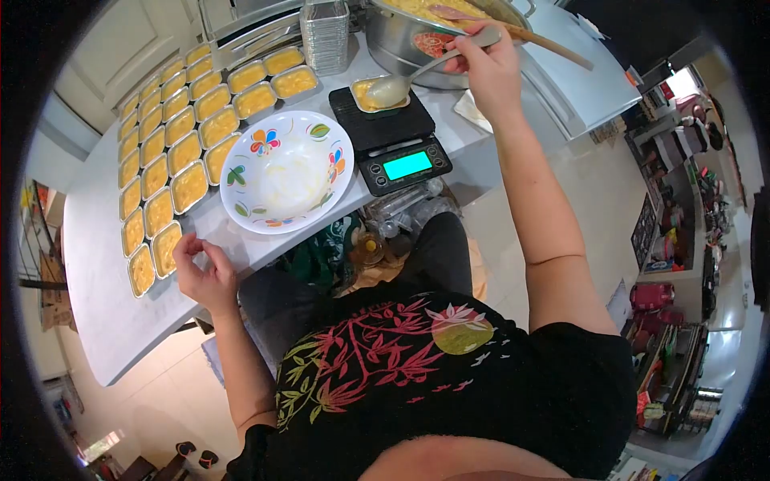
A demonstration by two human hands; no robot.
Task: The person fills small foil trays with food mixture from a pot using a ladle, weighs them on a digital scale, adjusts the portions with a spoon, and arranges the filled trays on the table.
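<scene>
My right hand [491, 68] grips the handle of a large metal serving spoon [389, 90]. The spoon's bowl is tilted over a small foil tray [370, 107] holding yellow filling. That tray rests on a black kitchen scale [377, 132] with a lit blue-green display. Near the table's front edge, my left hand [206, 271] has loosely curled fingers, thumb apart, and nothing visible in them. It is beside the nearest filled foil tray [167, 248]; whether they touch I cannot tell. A white bowl with a floral pattern [287, 216] stands between my hands, with pale residue inside.
Rows of filled foil trays [183, 150] cover the left of the white table [96, 313]. Behind the scale rises a stack of unused foil trays [324, 40]. A big metal pot [393, 44] of yellow mixture, with a wooden-handled utensil [553, 50] across it, stands back right.
</scene>
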